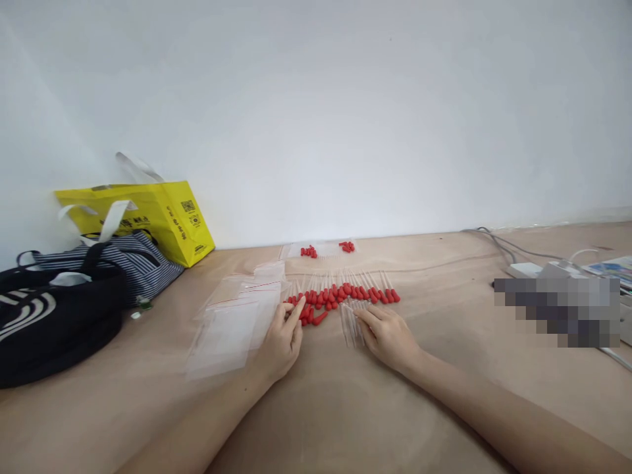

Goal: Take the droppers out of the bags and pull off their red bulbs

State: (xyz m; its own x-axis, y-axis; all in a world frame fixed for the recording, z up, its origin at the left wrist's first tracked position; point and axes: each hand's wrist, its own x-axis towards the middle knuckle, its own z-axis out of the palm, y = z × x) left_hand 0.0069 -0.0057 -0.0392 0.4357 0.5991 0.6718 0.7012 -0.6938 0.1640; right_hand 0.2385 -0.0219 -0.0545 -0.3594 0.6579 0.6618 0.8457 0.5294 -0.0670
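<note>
Many red rubber bulbs (346, 289) lie in a band on the wooden table, with thin clear tubes (382, 279) fanning out behind them like droppers. At the left end of this band is my left hand (282, 339); its index finger stretches onto the bulbs, the thumb stands apart and the other fingers curl. A few loose bulbs (320, 318) lie just right of those fingers. My right hand (388, 334) has its fingertips closed over a small bunch of clear glass tubes (347, 328) in front of the band. The contact under those fingers is partly hidden.
Clear zip bags (224, 339) overlap left of my left hand. Farther back, more red-bulbed pieces (309, 251) lie on clear plastic by the wall. A yellow bag (182, 224), striped bag (148, 266) and black bag (59, 322) stand left. Cables (498, 245) and a white adapter (524, 270) lie right.
</note>
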